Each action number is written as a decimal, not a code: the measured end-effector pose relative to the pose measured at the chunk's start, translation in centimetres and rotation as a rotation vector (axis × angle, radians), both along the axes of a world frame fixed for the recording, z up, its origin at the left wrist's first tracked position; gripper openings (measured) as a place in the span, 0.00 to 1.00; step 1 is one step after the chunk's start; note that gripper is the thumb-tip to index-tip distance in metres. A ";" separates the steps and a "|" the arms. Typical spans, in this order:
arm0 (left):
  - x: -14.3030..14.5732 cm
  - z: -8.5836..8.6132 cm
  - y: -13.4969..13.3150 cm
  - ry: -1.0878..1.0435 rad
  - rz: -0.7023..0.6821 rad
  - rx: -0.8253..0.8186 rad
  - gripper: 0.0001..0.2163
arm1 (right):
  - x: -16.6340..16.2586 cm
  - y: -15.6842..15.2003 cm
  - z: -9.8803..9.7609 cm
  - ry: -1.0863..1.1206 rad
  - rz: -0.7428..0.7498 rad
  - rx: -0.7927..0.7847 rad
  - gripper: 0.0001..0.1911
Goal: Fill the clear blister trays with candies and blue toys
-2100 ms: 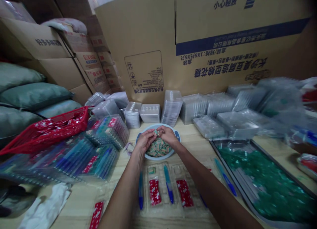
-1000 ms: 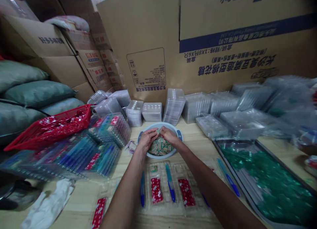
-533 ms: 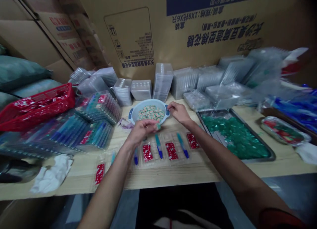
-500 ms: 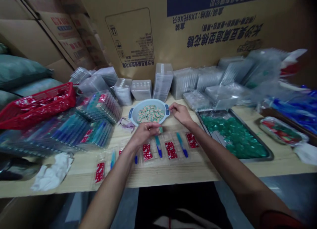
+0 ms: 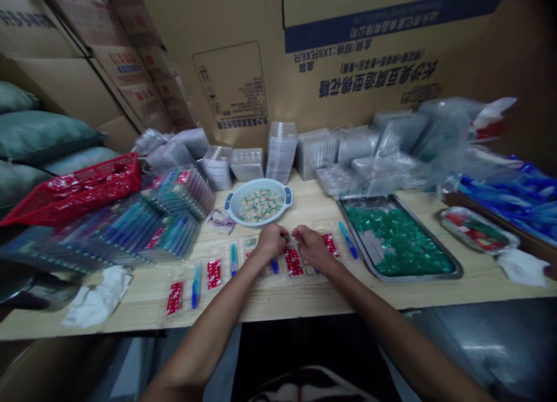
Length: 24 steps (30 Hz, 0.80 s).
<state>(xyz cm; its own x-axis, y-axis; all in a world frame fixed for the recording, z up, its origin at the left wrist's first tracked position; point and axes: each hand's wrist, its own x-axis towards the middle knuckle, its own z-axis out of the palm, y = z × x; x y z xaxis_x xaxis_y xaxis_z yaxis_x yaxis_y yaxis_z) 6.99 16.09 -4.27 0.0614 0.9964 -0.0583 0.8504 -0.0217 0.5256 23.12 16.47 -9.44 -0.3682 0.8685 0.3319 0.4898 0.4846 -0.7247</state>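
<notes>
**Left hand (image 5: 272, 242) and right hand (image 5: 312, 249) meet over a clear blister tray (image 5: 282, 277)**

Both hands sit knuckles-up and close together, fingers curled inward and almost touching. Whether they pinch anything is hidden behind the fingers. Beneath them, the thin moulded tray lies flat on the pale, wood-grained tabletop (image 5: 304, 297), with glossy red packets (image 5: 294, 262) and slim blue-tipped plastic sticks (image 5: 274, 266) in its compartments. Just beyond the hands, a pale blue plastic bowl (image 5: 259, 210) with two dark lugs holds small wrapped sweets (image 5: 260, 205). To the right, a shallow steel tray (image 5: 394, 273) is heaped with shiny green foil pieces (image 5: 398, 239). Stacks of ribbed clear trays (image 5: 281, 152) stand against a corrugated carton (image 5: 230, 83), and a red mesh basket (image 5: 72, 199) sits at left.
</notes>
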 end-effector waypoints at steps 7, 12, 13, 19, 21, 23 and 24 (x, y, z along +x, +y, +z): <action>0.1 -0.2 0.0 0.180 -0.108 0.047 0.19 | 0.0 -0.2 -0.1 -0.027 0.040 0.016 0.17; -0.3 -0.8 -0.3 0.254 -0.177 0.073 0.15 | 0.0 -0.3 0.1 -0.040 0.044 -0.003 0.16; -0.4 -0.8 -0.4 0.261 -0.200 0.078 0.14 | 0.0 -0.3 0.1 -0.044 0.044 -0.008 0.16; -0.6 -0.5 -1.1 0.309 -0.217 0.093 0.15 | -0.1 -0.4 0.4 -0.085 0.040 -0.035 0.15; -0.3 -0.3 -1.3 0.336 -0.154 0.093 0.16 | -0.1 -0.4 0.4 -0.098 0.045 -0.043 0.15; -0.1 -0.1 -1.3 0.365 -0.105 0.074 0.16 | -0.2 -0.4 0.4 -0.106 0.048 -0.051 0.15; 0.0 0.1 -1.4 0.376 -0.098 0.062 0.15 | -0.2 -0.4 0.5 -0.109 0.047 -0.054 0.15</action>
